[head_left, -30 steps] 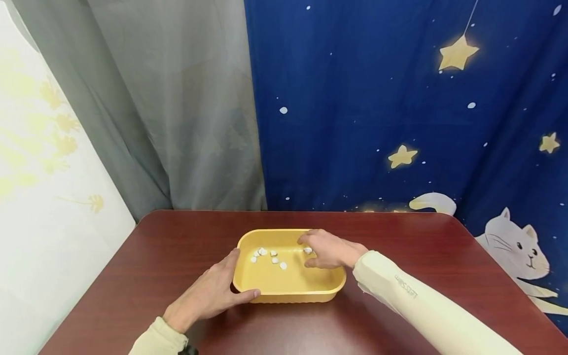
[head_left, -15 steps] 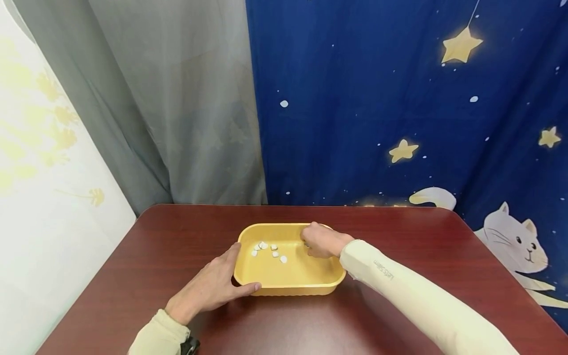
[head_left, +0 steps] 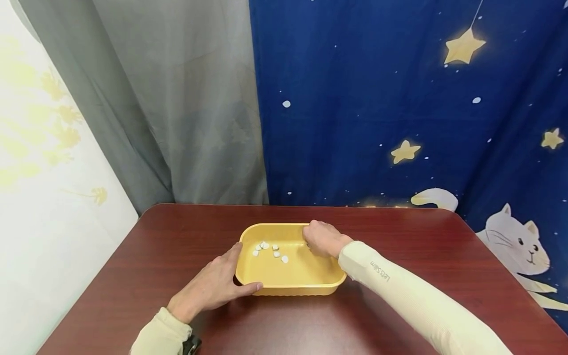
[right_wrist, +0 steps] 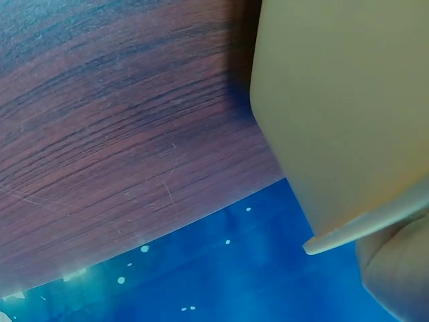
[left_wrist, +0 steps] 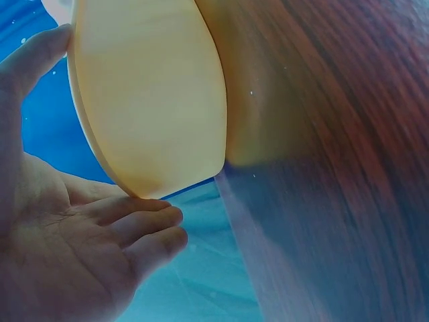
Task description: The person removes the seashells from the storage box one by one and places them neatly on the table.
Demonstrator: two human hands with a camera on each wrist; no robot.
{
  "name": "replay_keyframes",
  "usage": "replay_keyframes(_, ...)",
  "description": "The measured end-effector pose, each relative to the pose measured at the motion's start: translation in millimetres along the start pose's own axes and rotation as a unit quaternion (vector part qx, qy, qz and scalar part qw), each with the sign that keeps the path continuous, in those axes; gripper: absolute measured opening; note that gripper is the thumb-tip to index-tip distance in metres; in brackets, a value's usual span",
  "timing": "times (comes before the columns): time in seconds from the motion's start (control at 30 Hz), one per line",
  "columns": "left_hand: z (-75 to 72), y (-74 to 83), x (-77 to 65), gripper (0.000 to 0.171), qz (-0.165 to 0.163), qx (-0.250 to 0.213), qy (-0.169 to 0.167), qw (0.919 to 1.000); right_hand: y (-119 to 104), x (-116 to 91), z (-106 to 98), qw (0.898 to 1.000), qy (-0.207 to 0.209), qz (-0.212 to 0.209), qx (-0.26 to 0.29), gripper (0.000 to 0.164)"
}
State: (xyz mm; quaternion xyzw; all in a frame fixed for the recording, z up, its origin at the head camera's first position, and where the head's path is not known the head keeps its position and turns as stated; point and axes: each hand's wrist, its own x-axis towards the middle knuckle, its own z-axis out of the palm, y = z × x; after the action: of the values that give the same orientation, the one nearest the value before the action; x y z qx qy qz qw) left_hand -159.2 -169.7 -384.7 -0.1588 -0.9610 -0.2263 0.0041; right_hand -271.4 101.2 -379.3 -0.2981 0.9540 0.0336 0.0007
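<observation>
A yellow plastic tub [head_left: 288, 280] stands on the table, with several small white pebble-like pieces [head_left: 275, 254] scattered over the left half of its floor. My left hand [head_left: 210, 283] spans the tub's front left corner, its thumb on the front rim and its fairly straight fingers along the left side. In the left wrist view those fingers [left_wrist: 151, 231] touch the tub's outer wall [left_wrist: 151, 100]. Inside the tub's right side, my right hand [head_left: 326, 240] reaches down with its fingers curled over one white piece, which the hand hides along with its fingertips.
The dark red wooden table [head_left: 186, 231] extends around the tub. Beyond its far edge hang a grey curtain [head_left: 213, 123] and a blue starry curtain [head_left: 346, 123]. A white patterned cloth [head_left: 53, 197] hangs at the left. A black strap [head_left: 192, 342] is at my left wrist.
My right hand has gone lower into the tub, its fingers curling over a white piece that showed between them earlier. The left hand stays on the tub's corner, and the head view has tilted slightly.
</observation>
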Motion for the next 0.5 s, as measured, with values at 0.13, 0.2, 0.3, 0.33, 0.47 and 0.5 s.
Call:
replay_keyframes(0.13,-1.9,0.6,3.6,0.111,0.006,0.002,0.007,0.9999,3.2,4.1,-1.8,1.0,0.012,0.006,-0.013,0.029)
replay_keyframes(0.2,-3.0,0.6,5.2,0.111,0.01,0.006,0.011,0.9999,4.3,5.9,-2.7,1.0,0.018,0.004,-0.013,0.03)
replay_keyframes(0.3,-3.4,0.5,5.0,0.111,0.011,0.011,0.009,0.9998,4.7,6.8,-2.6,1.0,0.018,-0.006,-0.006,0.032)
replay_keyframes(0.33,-3.1,0.4,4.5,0.111,0.01,0.009,0.007,0.9999,4.6,6.5,-1.9,1.0,0.02,-0.011,-0.002,0.033)
replay_keyframes(0.47,-0.3,-0.3,2.2,0.109,0.009,0.008,0.004,0.9999,3.3,4.4,1.7,0.999,0.022,-0.023,0.002,0.034)
replay_keyframes(0.5,0.5,-0.4,1.8,0.109,0.009,0.008,0.004,0.9999,2.9,3.7,2.9,1.0,0.021,-0.023,0.002,0.034)
